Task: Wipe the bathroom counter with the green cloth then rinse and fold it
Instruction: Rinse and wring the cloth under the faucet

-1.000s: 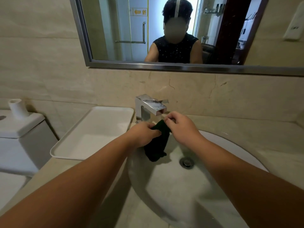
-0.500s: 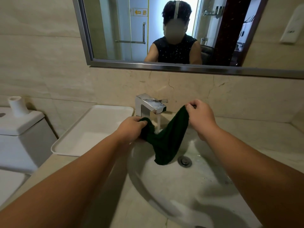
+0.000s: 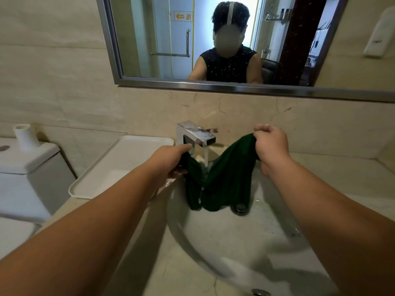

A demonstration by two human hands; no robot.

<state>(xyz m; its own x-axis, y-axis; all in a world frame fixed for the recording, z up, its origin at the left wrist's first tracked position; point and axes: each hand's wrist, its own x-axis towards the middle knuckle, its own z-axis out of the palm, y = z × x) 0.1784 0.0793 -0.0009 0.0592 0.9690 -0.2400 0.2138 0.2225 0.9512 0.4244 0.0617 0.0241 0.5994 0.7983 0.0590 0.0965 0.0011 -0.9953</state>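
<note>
over the sink [image 3: 213,242] set in the desk [image 3: 346,178], the green cloth [image 3: 226,174] now hangs spread open, no longer bunched, so rinsing is under way, i judge. the left hand [image 3: 171,161] and the raised right hand [image 3: 271,146] each pinch one top corner in a closed grip. water [image 3: 206,155] from the faucet [image 3: 195,135] hits its sagging middle.

Dim, warm light with a bright glow in the mirror [image 3: 149,39], soft shadows in the sink [image 3: 224,242], edges bowed.

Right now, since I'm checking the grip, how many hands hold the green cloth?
2: left hand grips one cloth end by the tap, right hand the other, higher.
</note>
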